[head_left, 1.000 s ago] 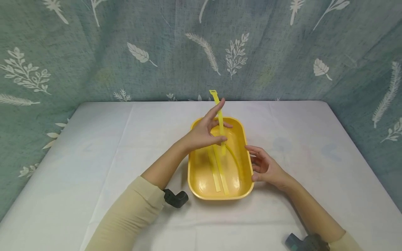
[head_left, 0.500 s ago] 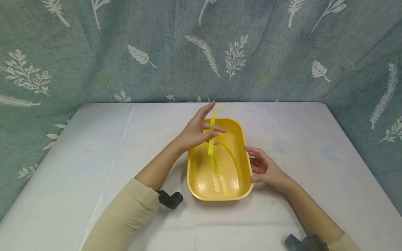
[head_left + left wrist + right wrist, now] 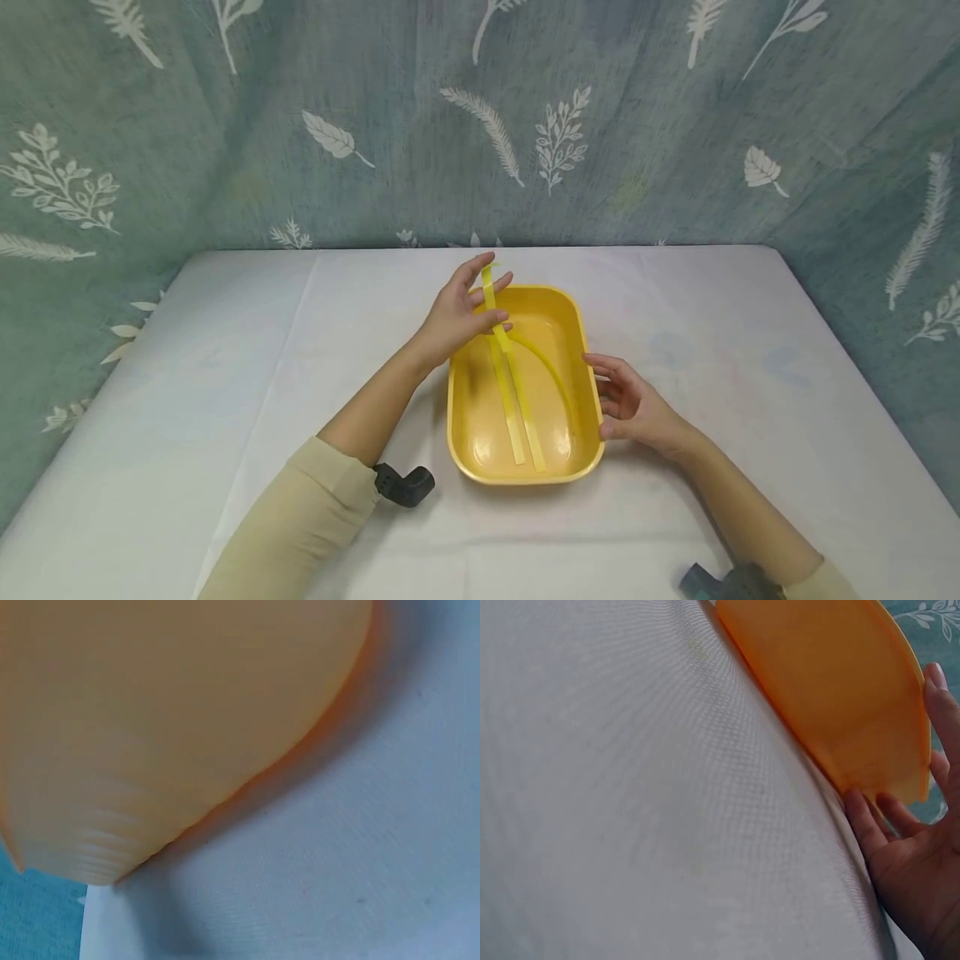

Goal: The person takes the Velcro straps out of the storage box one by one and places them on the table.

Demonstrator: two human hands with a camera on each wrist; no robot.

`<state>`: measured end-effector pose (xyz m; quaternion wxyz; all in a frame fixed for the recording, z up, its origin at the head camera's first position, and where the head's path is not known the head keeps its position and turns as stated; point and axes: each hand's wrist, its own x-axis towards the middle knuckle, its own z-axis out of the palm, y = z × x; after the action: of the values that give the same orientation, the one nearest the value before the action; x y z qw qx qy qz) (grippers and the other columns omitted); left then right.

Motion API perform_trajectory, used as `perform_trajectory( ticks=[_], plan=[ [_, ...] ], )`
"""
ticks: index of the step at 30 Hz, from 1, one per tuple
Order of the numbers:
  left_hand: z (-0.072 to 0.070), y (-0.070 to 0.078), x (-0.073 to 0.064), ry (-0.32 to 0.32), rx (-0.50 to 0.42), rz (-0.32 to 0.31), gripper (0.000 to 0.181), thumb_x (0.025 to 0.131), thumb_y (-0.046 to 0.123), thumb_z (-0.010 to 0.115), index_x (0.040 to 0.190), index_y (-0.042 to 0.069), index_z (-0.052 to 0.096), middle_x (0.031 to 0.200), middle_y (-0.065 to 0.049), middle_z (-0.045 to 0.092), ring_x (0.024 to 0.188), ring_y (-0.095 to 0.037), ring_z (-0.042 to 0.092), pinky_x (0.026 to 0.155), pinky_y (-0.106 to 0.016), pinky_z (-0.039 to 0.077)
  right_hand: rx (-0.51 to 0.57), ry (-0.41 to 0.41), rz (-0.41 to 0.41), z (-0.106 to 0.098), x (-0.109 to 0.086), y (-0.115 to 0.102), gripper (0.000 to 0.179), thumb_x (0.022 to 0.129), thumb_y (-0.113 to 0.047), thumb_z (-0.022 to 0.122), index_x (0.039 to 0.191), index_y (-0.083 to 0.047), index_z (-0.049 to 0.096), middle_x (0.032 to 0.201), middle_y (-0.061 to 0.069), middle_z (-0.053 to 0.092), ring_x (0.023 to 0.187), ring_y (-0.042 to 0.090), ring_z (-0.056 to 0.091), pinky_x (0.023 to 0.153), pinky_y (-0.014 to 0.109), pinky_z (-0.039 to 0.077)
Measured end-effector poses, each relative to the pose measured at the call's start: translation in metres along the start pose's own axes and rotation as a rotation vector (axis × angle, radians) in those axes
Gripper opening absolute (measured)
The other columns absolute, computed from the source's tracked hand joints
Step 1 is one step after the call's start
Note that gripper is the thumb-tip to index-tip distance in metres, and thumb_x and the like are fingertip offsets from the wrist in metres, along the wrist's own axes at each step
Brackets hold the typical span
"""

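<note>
A yellow tray (image 3: 526,481) with rounded corners stands at the middle of the table. Over its far left corner, my left hand (image 3: 448,323) pinches a thin yellow strap (image 3: 489,292) between thumb and fingers. The strap's lower end overlaps other yellow straps lying in the tray: two straight ones, the left strap (image 3: 513,427) and the right strap (image 3: 536,446), and a curved strap (image 3: 554,375). My right hand (image 3: 640,412) rests its bent fingertips against the tray's right side. In the right wrist view those fingertips touch the outer wall (image 3: 840,697). The left hand is out of frame in its wrist view.
A white cloth (image 3: 225,417) covers the table. Behind it hangs a green curtain (image 3: 405,167) with white leaf prints. Dark wrist cameras, a left one (image 3: 406,487) and a right one (image 3: 738,582), sit near the sleeves.
My left hand has drawn left toward the tray's far left corner with the strap, which has changed its tilt and bend. The right hand has stayed at the tray's side.
</note>
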<state>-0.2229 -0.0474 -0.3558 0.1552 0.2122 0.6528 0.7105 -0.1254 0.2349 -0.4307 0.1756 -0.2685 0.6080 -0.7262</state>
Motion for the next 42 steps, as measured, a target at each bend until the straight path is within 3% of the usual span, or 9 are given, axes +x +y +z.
perform_trajectory(
  ticks=[8,18,24,29,35,42],
  plan=[
    [-0.0016,0.0005,0.0012,0.106,-0.022,-0.013,0.086,0.083,-0.010,0.064,0.151,0.010,0.016,0.159,-0.004,0.007,0.136,-0.013,0.037,0.086,-0.024,0.051,-0.012,0.005,-0.010,0.0014,0.0003,-0.0013,0.080,0.084,-0.014,0.072,0.146,-0.003,0.024,0.145,0.017,0.031,0.119,0.022,0.049,0.091,0.029,0.050],
    [0.0010,-0.0013,0.0018,0.202,-0.057,-0.039,0.085,0.083,-0.011,0.064,0.151,0.012,0.019,0.158,-0.001,0.018,0.138,-0.010,0.033,0.090,-0.022,0.048,-0.004,-0.009,-0.009,-0.0005,0.0019,0.0014,0.079,0.084,-0.013,0.072,0.147,-0.004,0.024,0.145,0.018,0.031,0.120,0.022,0.049,0.091,0.029,0.050],
    [0.0041,-0.0009,0.0030,0.207,-0.170,-0.056,0.084,0.082,-0.016,0.062,0.150,0.011,0.022,0.158,-0.004,0.015,0.137,-0.011,0.035,0.090,-0.026,0.050,-0.019,0.001,0.002,-0.0006,0.0020,0.0014,0.079,0.084,-0.013,0.072,0.147,-0.005,0.025,0.145,0.018,0.031,0.120,0.022,0.049,0.092,0.029,0.050],
    [0.0036,-0.0014,0.0039,0.235,-0.222,-0.063,0.081,0.081,-0.019,0.061,0.149,0.007,0.026,0.153,-0.009,0.029,0.136,-0.015,0.037,0.089,-0.026,0.050,-0.027,0.005,-0.011,-0.0001,0.0007,0.0015,0.078,0.084,-0.013,0.071,0.146,-0.003,0.024,0.145,0.017,0.032,0.120,0.022,0.049,0.092,0.029,0.050],
    [0.0019,-0.0006,0.0050,0.290,-0.235,-0.066,0.073,0.082,-0.018,0.060,0.145,0.006,0.033,0.145,-0.013,0.042,0.131,-0.019,0.045,0.087,-0.025,0.051,-0.020,0.007,-0.007,0.0002,0.0015,0.0015,0.078,0.085,-0.013,0.071,0.146,-0.002,0.024,0.145,0.018,0.031,0.122,0.021,0.048,0.093,0.029,0.049],
    [0.0031,-0.0004,0.0071,0.274,-0.237,-0.065,0.070,0.083,-0.017,0.060,0.144,0.005,0.035,0.148,-0.007,0.037,0.129,-0.019,0.048,0.088,-0.025,0.051,-0.027,0.022,0.008,0.0003,0.0007,0.0003,0.078,0.084,-0.013,0.072,0.146,-0.003,0.025,0.145,0.019,0.030,0.120,0.020,0.049,0.093,0.028,0.049]
  ],
)
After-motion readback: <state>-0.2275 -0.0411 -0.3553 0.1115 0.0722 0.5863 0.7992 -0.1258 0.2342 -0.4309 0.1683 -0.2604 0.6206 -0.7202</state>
